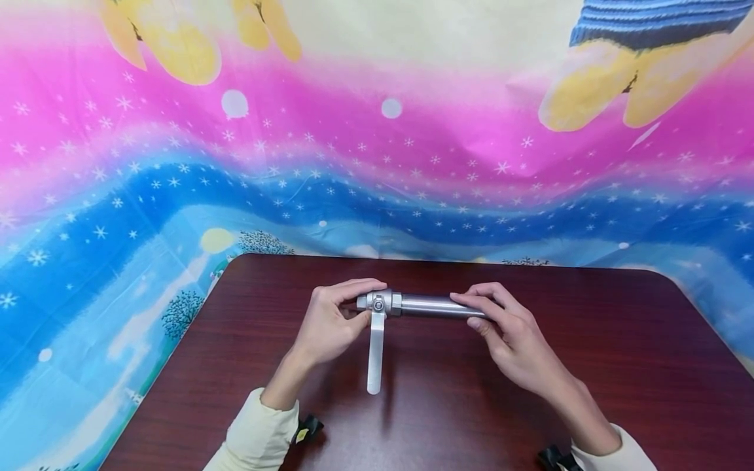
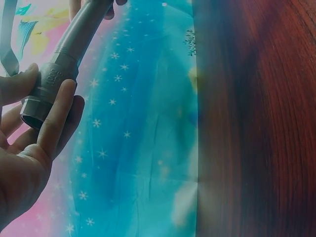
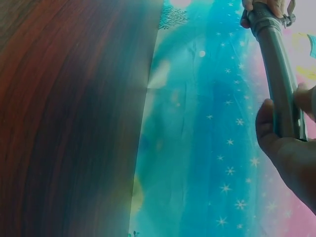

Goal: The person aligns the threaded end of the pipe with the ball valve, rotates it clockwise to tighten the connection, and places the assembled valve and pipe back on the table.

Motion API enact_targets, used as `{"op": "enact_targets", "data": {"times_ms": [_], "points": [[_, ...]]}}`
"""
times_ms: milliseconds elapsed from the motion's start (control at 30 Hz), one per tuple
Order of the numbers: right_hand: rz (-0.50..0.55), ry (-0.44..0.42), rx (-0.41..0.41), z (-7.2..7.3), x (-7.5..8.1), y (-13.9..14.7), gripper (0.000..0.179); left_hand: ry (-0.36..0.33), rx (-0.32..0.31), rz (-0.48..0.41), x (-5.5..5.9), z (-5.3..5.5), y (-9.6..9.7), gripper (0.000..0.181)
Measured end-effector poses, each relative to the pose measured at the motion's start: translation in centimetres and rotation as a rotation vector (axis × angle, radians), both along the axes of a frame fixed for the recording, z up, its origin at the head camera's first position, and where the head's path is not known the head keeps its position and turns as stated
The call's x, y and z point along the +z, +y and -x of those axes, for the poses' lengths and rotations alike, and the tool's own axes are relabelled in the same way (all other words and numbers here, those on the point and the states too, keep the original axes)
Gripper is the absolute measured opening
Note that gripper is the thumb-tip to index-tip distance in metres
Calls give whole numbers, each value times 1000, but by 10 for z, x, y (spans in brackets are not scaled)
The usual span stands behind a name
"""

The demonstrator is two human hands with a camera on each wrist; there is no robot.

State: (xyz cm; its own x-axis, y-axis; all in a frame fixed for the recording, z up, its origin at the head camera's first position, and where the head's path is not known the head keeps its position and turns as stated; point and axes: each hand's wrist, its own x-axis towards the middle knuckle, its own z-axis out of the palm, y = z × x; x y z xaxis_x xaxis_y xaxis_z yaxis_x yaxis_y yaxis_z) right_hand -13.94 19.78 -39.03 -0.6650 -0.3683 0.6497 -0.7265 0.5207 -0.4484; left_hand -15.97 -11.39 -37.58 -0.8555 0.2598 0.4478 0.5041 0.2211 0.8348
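A metal ball valve [image 1: 379,300] with a long flat lever handle [image 1: 375,356] is joined to a straight steel pipe [image 1: 436,305]. Both hands hold the assembly roughly level above the table. My left hand [image 1: 330,324] grips the valve body between thumb and fingers, and the lever points down toward me. In the left wrist view the valve's open end [image 2: 35,114] shows beside the fingers. At the pipe's far right end, my right hand [image 1: 515,337] pinches it with thumb and fingers. The right wrist view shows the pipe [image 3: 281,84] running up to the valve.
The dark red-brown wooden table [image 1: 448,405] has rounded far corners. Behind it hangs a printed cloth [image 1: 377,163] in pink and blue with snowflakes. Black straps [image 1: 309,428] sit by the light sleeves [image 1: 259,428].
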Motion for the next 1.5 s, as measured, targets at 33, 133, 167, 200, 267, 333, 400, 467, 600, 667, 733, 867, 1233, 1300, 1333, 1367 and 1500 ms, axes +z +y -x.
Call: {"op": "enact_targets", "data": {"times_ms": [33, 133, 167, 200, 267, 333, 400, 467, 600, 667, 733, 867, 1233, 1300, 1333, 1367, 1500], "points": [[-5, -4, -2, 0, 0, 0, 59, 0, -1, -1, 0, 0, 0, 50], [-13, -16, -2, -1, 0, -1, 62, 0, 0, -1, 0, -1, 0, 50], [-13, -19, -2, -1, 0, -1, 62, 0, 1, -1, 0, -1, 0, 50], [-13, -22, -3, -1, 0, -1, 62, -1, 2, -1, 0, -1, 0, 50], [-7, -26, -6, -1, 0, -1, 59, -3, 6, -1, 0, 0, 0, 50], [4, -25, -6, -1, 0, -1, 57, -5, 5, -2, 0, 0, 0, 50], [16, -22, -8, -1, 1, -1, 54, -7, 3, -4, 0, 0, 0, 50], [27, -20, -10, -1, 1, 0, 53, -11, 0, -8, 0, 1, 0, 50], [38, -29, -10, 0, 2, 1, 53, -13, -1, -10, 0, 1, 0, 49], [35, -35, -9, 0, 2, 2, 53, -11, -2, -10, 0, 1, 0, 49], [32, -39, -7, 0, 2, 2, 54, -9, -1, -8, 0, 1, 0, 49], [28, -30, -1, 1, 1, 3, 57, -5, -4, -9, 0, 2, 0, 49], [-1, -50, -9, 0, -2, 1, 59, -1, -2, -6, 1, 1, 0, 50], [-14, -87, -23, -2, -2, 0, 63, 1, 3, -3, 1, 1, 0, 50], [-18, -97, -31, -3, -2, -1, 65, 3, 4, -2, 1, 0, 0, 49], [-21, -109, -39, -4, -2, -2, 65, 5, 5, 0, 0, 0, 0, 49], [-13, -88, -44, -5, 0, -2, 62, 7, 4, 0, 1, 1, -1, 49]]}}
